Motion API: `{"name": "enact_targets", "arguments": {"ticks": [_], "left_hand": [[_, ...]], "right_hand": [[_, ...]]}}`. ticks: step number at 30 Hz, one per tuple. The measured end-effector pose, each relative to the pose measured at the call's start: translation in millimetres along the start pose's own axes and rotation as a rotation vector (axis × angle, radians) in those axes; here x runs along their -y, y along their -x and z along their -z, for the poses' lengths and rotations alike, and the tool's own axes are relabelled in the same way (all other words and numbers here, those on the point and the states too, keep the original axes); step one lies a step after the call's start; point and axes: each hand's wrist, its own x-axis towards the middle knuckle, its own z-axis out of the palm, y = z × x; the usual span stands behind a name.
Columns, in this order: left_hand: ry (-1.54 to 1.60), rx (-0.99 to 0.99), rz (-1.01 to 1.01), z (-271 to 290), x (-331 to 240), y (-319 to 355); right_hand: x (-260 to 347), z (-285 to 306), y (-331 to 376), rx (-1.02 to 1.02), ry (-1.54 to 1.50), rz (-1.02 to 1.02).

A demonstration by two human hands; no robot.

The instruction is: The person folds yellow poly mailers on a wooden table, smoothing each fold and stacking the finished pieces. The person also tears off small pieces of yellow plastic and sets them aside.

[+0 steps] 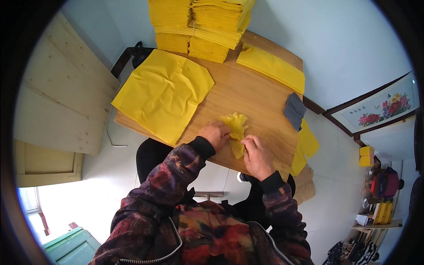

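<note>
Bare tabletop (pixel 247 95) before paper stacks (pixel 212 26)

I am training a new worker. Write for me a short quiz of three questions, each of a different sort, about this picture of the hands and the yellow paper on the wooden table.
1. True or false: both the left hand and the right hand touch the small crumpled piece of yellow paper.
2. Multiple choice: where does the large flat sheet of yellow paper lie? A) to the left of the hands; B) under the grey textured pad; C) on the floor.
3. Short answer: what stands at the far edge of the brown wooden table?

Key: 1. true. 2. A. 3. Tall stacks of yellow paper sheets.
</note>
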Motion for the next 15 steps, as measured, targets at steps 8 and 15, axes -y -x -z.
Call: {"name": "enact_targets", "arguments": {"ticks": [8,15], "left_hand": [[-0.051,0.092,0.096,1,-1,-7],[-0.1,0.04,-0.035,1,-1,-4]], "right_hand": [[-3,-18,-16,-0.091,0.085,0.184],[-13,-21,-55,0.011,0.085,0.118]]}}
